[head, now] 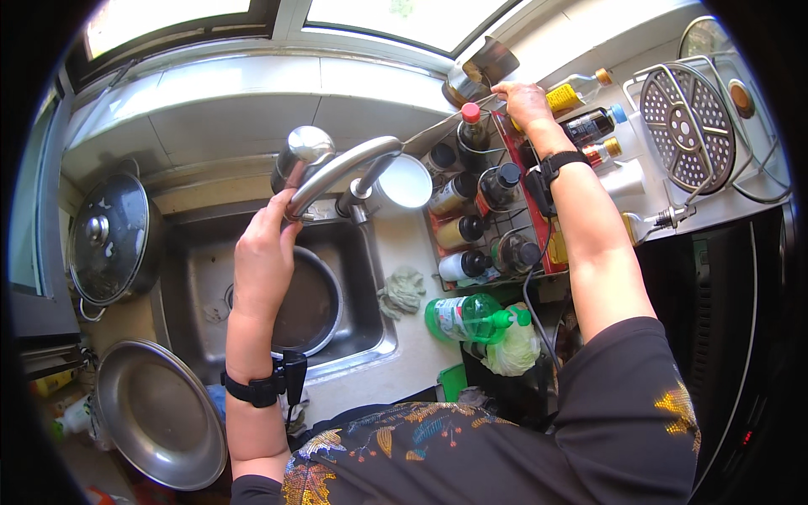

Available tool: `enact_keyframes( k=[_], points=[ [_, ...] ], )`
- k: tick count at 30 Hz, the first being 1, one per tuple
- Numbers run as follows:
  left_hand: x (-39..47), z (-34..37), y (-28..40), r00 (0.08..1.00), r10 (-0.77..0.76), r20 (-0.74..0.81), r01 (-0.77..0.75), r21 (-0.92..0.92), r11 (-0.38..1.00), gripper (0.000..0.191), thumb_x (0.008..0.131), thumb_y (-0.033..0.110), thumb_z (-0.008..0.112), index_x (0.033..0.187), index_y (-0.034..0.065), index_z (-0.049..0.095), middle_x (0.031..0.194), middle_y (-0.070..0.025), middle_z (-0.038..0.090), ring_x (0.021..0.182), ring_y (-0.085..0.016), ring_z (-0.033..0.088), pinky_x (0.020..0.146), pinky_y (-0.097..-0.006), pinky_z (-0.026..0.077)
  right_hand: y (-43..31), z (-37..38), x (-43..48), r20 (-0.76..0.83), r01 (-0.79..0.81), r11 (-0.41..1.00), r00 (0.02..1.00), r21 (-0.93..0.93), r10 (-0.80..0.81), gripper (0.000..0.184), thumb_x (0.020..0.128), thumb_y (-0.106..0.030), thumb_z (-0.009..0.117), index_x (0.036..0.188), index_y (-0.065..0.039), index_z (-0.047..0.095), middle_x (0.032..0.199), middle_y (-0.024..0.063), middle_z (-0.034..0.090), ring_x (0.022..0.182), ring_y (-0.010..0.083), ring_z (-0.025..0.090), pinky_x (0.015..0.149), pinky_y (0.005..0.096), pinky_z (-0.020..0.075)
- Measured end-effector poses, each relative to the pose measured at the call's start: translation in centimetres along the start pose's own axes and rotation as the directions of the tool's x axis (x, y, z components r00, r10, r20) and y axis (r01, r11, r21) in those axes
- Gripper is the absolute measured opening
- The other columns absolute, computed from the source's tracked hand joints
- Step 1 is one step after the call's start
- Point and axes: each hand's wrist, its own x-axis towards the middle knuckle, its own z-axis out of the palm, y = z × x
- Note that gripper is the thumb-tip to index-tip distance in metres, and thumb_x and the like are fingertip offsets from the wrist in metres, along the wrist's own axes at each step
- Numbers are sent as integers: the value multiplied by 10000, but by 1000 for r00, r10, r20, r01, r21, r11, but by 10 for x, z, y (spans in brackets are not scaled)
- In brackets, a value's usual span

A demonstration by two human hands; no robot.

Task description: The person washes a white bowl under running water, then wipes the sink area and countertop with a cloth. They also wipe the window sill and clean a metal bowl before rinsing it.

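Observation:
My left hand [266, 252] grips the spout end of a curved metal faucet [347, 164] above the sink. My right hand [525, 104], by the windowsill, pinches one end of a thin pale cord [445, 120]. From my fingers the cord runs taut down to the faucet's bend; how it meets the metal is too small to tell. Below my left hand, a round metal pan [309, 309] sits in the stainless steel sink [192, 278]. A metal cup-like vessel [303, 154] stands behind the faucet, beside a white round container [405, 182].
A wire rack of seasoning bottles [499, 186] stands to the right, with a perforated steamer plate [685, 126] beyond. A green pump bottle [470, 317] and a crumpled cloth [402, 291] lie nearer. On the left are a lidded pot [110, 237] and metal basins [161, 413].

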Motion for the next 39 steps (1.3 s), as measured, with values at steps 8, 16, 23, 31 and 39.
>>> enact_keyframes(
  k=[8, 16, 23, 31, 39],
  points=[
    [-9, -10, 4, 999, -37, 3, 37, -25, 999, 621, 833, -2, 706, 1399, 117, 478, 1098, -216, 670, 1006, -392, 664, 849, -436, 541, 11, -2, -7, -14, 35, 998, 999, 45, -35, 395, 964, -107, 456, 1314, -178, 626, 1327, 157, 605, 1196, 309, 603, 1045, 408, 461],
    [-10, -14, 38, 975, 99, -200, -62, 183, 981, 545, 837, -6, 677, 1356, 19, 512, 1337, -228, 543, 1292, -395, 492, 1083, -455, 391, 9, -99, -74, -270, 76, 992, 962, 99, -47, 268, 940, -152, 606, 1192, -123, 696, 1085, 189, 696, 1011, 350, 669, 912, 415, 520],
    [-33, 40, 84, 953, 270, -134, -284, -97, 954, 377, 858, -43, 601, 1233, -1, 596, 1246, -201, 597, 1218, -369, 555, 1041, -436, 434, -30, -158, -266, -418, 52, 927, 901, 371, 117, 250, 938, -81, 632, 1173, -19, 689, 1077, 180, 714, 971, 257, 711, 844, 325, 533],
    [-41, 212, 22, 819, -96, 565, 297, -277, 914, 376, 986, 68, 500, 1355, -3, 518, 1224, -173, 663, 1080, -261, 668, 931, -350, 526, -38, -72, -375, -193, -487, 709, 738, 510, 646, 341, 911, -108, 685, 1238, -27, 639, 1120, 188, 688, 979, 262, 698, 844, 349, 564],
    [-22, 337, 21, 356, -364, 861, 870, -163, 465, 664, 962, 51, 451, 1554, 2, 153, 1507, -237, 362, 1345, -354, 446, 1043, -453, 463, 0, 25, -372, -90, -604, 517, 594, 606, 800, 974, 831, -498, 753, 1464, 94, 309, 1321, 323, 517, 1116, 399, 600, 967, 446, 490]
  ],
)
